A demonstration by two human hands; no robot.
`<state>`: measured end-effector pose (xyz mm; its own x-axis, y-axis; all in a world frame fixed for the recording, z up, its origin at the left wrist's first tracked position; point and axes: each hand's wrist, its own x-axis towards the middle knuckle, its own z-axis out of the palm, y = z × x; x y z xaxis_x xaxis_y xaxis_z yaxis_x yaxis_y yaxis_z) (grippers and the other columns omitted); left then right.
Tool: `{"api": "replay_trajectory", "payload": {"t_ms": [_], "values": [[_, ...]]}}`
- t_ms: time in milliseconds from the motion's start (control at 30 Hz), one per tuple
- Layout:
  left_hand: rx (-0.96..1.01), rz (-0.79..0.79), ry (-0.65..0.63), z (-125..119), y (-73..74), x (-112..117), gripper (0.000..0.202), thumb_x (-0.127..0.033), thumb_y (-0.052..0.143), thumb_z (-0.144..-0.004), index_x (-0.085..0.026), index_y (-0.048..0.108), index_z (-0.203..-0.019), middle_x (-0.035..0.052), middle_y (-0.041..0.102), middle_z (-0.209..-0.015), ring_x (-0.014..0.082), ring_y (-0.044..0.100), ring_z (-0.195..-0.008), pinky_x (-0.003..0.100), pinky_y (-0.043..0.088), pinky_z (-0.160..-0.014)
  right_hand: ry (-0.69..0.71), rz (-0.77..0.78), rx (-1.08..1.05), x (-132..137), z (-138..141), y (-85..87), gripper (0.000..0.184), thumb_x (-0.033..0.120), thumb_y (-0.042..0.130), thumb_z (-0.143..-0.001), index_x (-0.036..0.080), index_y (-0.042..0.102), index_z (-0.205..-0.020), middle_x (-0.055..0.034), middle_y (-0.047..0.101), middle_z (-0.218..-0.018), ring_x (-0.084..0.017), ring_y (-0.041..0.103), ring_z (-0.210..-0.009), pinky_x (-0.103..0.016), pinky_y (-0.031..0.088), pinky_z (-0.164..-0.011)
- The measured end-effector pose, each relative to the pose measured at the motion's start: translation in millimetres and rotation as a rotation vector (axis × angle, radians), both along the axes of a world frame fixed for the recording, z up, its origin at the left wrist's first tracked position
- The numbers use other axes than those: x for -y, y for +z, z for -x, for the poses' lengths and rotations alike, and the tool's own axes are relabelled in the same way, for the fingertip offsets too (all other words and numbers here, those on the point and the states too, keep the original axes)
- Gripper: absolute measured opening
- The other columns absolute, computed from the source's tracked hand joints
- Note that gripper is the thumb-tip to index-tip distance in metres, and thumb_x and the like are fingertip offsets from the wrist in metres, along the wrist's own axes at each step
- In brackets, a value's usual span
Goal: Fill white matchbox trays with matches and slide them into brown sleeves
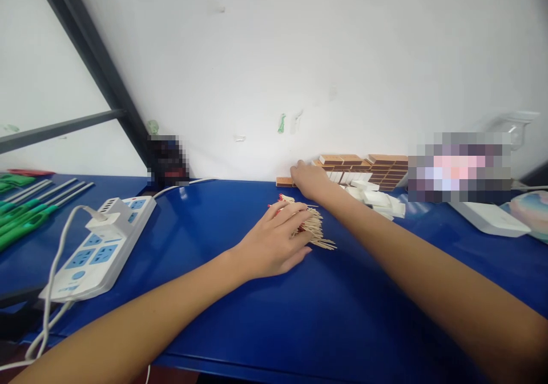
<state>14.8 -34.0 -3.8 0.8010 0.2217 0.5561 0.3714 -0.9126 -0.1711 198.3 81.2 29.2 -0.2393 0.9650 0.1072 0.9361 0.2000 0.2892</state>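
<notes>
A loose pile of red-tipped matchsticks lies on the blue table. My left hand rests on the pile with its fingers stretched flat over the sticks. My right hand reaches further back to a single matchbox lying by the wall, fingers curled down at it; whether it grips the box is not clear. Just right of that hand, brown matchboxes are stacked against the wall, with white inner trays heaped in front.
A white power strip with a plugged-in adapter and cable lies at the left. Green-handled tools lie at the far left. A white flat box sits at the right. A dark metal frame slants against the wall.
</notes>
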Motion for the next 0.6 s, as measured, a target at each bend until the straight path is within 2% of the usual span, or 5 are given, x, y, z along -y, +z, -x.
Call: {"api": "replay_trajectory", "payload": {"t_ms": [267,433,600], "values": [[0.003,-0.005,-0.013,0,1.2,1,0.023,-0.029,0.062,-0.097,-0.017,0.069,-0.115,0.0164,0.059,-0.141,0.0331,0.046,-0.14,0.053,0.039,-0.115,0.019,0.026,0.018,-1,-1,4.9,0.04,0.037,0.064,-0.099,0.015,0.06,-0.133,-0.012,0.064,-0.13,-0.024,0.066,-0.11,-0.046,0.057,-0.093],[0.007,-0.009,-0.019,0,0.0,1,0.024,-0.03,0.062,-0.097,-0.017,0.069,-0.116,0.0167,0.058,-0.142,0.0333,0.046,-0.14,0.054,0.038,-0.115,0.031,0.063,0.031,0,2,9.5,0.037,0.039,0.064,-0.099,0.015,0.063,-0.127,-0.0113,0.063,-0.128,-0.024,0.065,-0.109,-0.045,0.055,-0.093],[0.014,-0.036,0.001,1,0.8,-2,0.022,-0.03,0.056,-0.1,-0.017,0.07,-0.112,0.0142,0.062,-0.139,0.0327,0.049,-0.137,0.052,0.039,-0.114,0.078,-0.009,-0.004,17,3,21.6,0.032,0.021,0.057,-0.097,0.008,0.059,-0.126,-0.0212,0.064,-0.121,-0.029,0.065,-0.104,-0.038,0.046,-0.089]]}}
